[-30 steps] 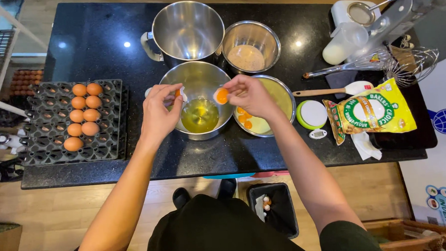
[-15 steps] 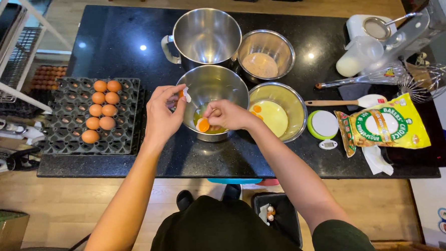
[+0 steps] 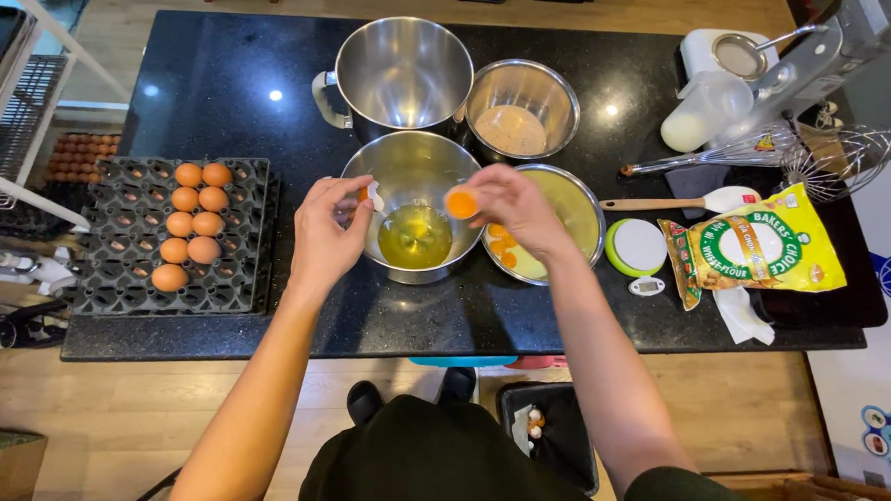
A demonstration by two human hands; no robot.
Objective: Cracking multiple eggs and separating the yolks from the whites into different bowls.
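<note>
On the black stone tabletop point(image 3: 208, 81), an empty white eggshell half point(image 3: 371, 196) is pinched in the left hand point(image 3: 327, 236). An orange yolk in its shell half point(image 3: 460, 203), lifted since half a second ago, is pinched by the right hand point(image 3: 512, 210) above the steel bowl of egg white point(image 3: 414, 220). Beyond stands a tall steel mixing bowl point(image 3: 403, 74).

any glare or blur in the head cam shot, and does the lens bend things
Head view: sharp overall; ceiling lights glare as white spots on the glossy black countertop and shine inside the tall steel mixing bowl; wide lens bows the counter edges; the left hand and right hand show no motion blur.
</note>
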